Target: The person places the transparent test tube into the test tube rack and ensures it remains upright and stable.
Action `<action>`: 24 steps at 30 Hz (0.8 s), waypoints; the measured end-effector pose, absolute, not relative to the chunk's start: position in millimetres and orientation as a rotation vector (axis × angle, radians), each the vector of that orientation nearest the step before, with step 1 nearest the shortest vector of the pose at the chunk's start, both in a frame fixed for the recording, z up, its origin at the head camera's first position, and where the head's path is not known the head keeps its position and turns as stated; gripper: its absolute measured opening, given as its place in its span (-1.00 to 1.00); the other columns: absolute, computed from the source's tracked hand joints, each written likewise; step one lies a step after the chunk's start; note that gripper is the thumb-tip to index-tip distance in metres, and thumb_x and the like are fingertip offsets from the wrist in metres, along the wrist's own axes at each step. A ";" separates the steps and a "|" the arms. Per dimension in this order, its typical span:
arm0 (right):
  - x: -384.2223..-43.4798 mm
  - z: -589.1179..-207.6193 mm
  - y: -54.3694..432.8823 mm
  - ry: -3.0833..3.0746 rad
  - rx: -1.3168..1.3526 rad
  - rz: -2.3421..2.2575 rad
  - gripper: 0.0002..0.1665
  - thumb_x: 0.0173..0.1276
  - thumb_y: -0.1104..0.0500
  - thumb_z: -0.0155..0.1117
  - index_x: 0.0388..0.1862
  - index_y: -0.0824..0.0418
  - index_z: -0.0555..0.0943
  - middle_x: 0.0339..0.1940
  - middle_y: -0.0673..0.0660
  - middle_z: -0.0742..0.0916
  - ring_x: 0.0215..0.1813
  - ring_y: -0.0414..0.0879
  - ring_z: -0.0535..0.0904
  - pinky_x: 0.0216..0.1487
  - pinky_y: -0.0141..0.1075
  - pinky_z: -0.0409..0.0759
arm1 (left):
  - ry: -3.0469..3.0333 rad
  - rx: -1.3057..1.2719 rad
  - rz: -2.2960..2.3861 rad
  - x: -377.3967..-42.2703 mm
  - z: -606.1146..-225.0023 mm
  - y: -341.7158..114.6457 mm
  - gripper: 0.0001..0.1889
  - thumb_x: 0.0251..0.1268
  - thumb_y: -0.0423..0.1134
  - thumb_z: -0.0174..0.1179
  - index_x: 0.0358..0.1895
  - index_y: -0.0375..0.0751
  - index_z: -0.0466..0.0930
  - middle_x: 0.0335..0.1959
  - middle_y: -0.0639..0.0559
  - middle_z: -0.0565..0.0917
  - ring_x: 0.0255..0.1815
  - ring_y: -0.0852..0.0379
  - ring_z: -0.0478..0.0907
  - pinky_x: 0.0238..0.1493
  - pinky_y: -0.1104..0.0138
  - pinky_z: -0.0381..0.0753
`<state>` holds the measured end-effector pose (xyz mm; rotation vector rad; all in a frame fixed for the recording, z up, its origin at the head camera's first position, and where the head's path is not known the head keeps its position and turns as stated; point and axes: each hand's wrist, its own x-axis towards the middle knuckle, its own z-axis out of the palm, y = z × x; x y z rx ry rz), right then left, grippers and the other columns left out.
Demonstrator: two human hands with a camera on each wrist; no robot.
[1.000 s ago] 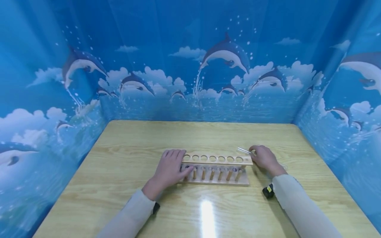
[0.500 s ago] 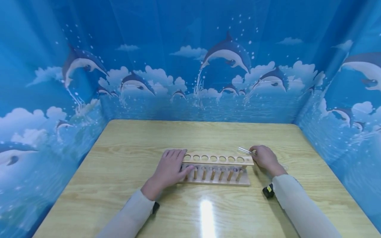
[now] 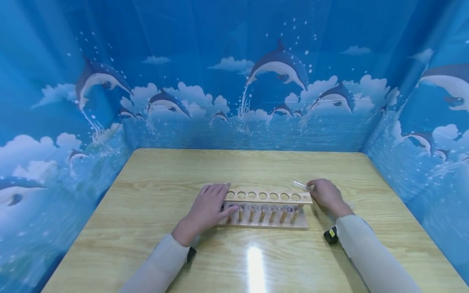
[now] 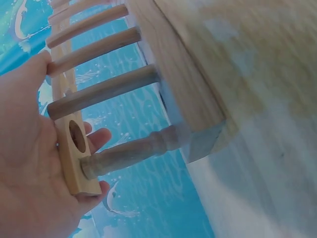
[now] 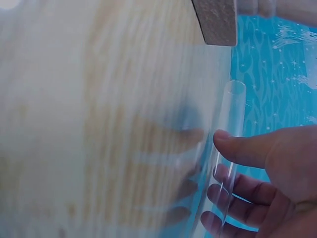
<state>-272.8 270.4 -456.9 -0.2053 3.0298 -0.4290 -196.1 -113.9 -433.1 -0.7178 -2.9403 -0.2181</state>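
A wooden test tube rack [image 3: 271, 199] stands on the table, with a row of holes in its top bar and upright pegs behind its front edge. My left hand [image 3: 207, 206] grips the left end of that bar, and the left wrist view shows the palm and fingers [image 4: 101, 138] around it. Just beyond the rack's right end, my right hand [image 3: 326, 194] holds a clear glass test tube [image 3: 300, 186]. In the right wrist view the tube [image 5: 233, 111] lies between the thumb and the fingers, its round open mouth pointing away from the hand, close to the tabletop.
The light wood-grain table [image 3: 172, 171] carries a bright reflection near its front. Blue curtains [image 3: 205, 134] with dolphin prints enclose its back and sides. Part of a clear object [image 3: 349, 204] shows beside the right wrist.
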 end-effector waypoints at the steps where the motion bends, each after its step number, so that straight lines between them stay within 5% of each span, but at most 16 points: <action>1: -272.3 -456.2 270.6 3.033 -0.205 -0.439 -0.68 0.35 0.27 0.24 0.07 0.34 0.62 -0.08 0.37 0.69 -0.05 0.25 0.61 -0.08 0.13 0.58 | -2.948 -0.721 -0.213 -195.9 -432.2 -113.7 -0.14 0.37 0.37 -0.13 0.48 -0.24 0.15 0.36 -0.14 0.40 0.39 -0.07 0.30 0.44 0.05 0.15; 24: -267.1 -445.4 268.4 3.147 -0.330 -0.527 -0.61 0.36 0.25 0.26 0.15 0.33 0.57 -0.15 0.33 0.68 -0.17 0.16 0.61 -0.17 0.07 0.61 | -2.981 -0.699 -0.251 -192.7 -430.5 -111.9 -0.16 0.43 0.32 -0.17 0.52 -0.26 0.05 0.38 -0.18 0.36 0.40 -0.11 0.27 0.45 0.01 0.11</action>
